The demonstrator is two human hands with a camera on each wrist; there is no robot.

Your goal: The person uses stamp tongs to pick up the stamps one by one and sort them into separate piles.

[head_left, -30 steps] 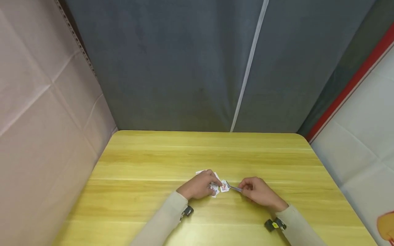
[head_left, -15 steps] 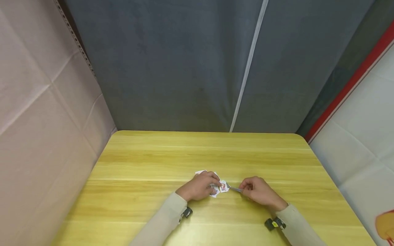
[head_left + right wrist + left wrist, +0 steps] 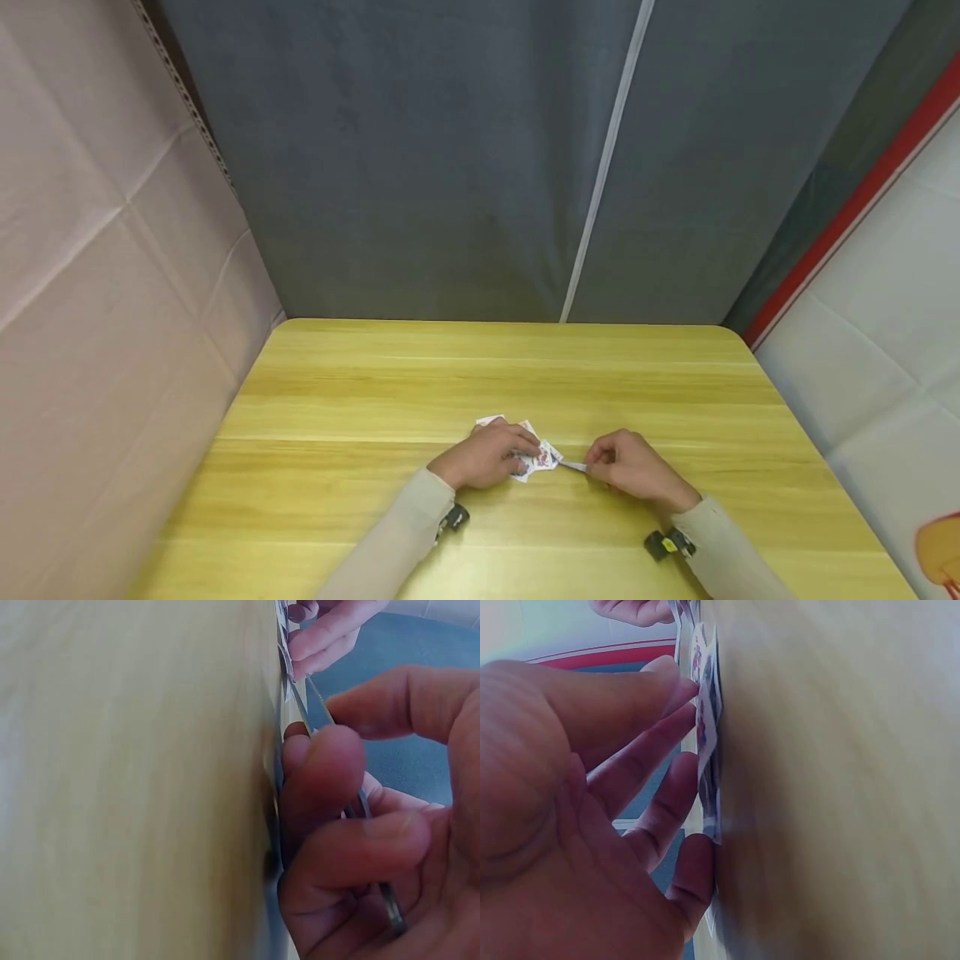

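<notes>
Right hand (image 3: 633, 471), lower centre of the head view, pinching metal tweezers (image 3: 574, 464) between thumb and curled fingers, tips aimed left at a small printed sticker sheet (image 3: 542, 457). In the right wrist view, tweezers (image 3: 352, 802) running diagonally through the closed fingers (image 3: 322, 772), thin points reaching the paper's edge at the top centre of the frame; whether the points actually clamp the paper, impossible to tell.

Left hand (image 3: 487, 454) just left of it, pressing down on the sheet with near-straight fingers. In the left wrist view, fingertips (image 3: 686, 772) flat against the white printed paper (image 3: 705, 727), held against the wood.

Sheet lying on the yellow wooden table (image 3: 375, 392), slightly below frame centre, between the two hands. Beige sleeves (image 3: 390, 550) entering from the bottom edge. Grey curtain (image 3: 450, 167) filling the upper frame behind the table.
</notes>
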